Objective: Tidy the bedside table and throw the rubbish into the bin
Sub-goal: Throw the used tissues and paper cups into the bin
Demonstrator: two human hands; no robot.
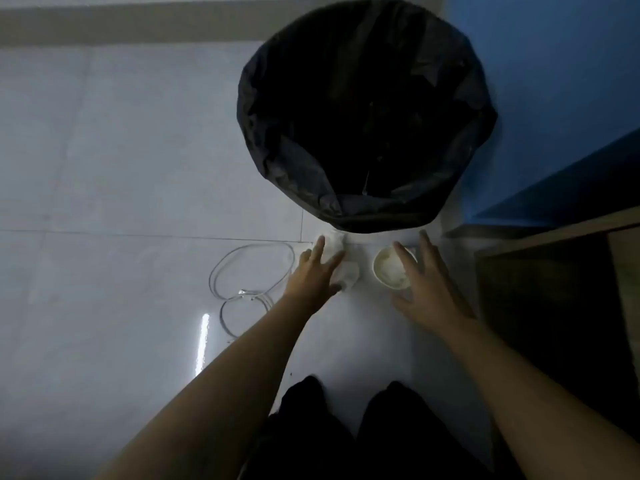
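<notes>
Reaching down toward the floor, both hands are open with fingers spread and neither grips anything yet. The left hand [317,271] lies over crumpled white tissue paper [341,268] just below the centre of the frame; whether the fingertips already touch the paper I cannot tell. The right hand [420,285] hovers over a small white paper cup [391,270] that stands mouth-up just right of the tissue, fingers splayed around its rim, apparently not yet closed on it.

Both pieces of rubbish sit on the pale tiled floor [104,150] right at the foot of the bin [367,112], a round bin lined with a black bag that fills the upper middle of the frame. A looped white cable [242,282] lies on the tiles just left of the tissue. The edge of dark wooden furniture [554,271], perhaps the bedside table, shows at the right.

Likely trouble from here: the cup seems to hold some residue, so a tilted pinch could spill it, and a hard squeeze would crush its thin wall. The loose tissue may come apart and leave scraps. A careless sweep of the left hand could snag the cable.

Both forearms stretch forward from the lower corners, palms down, wrists fairly straight.
</notes>
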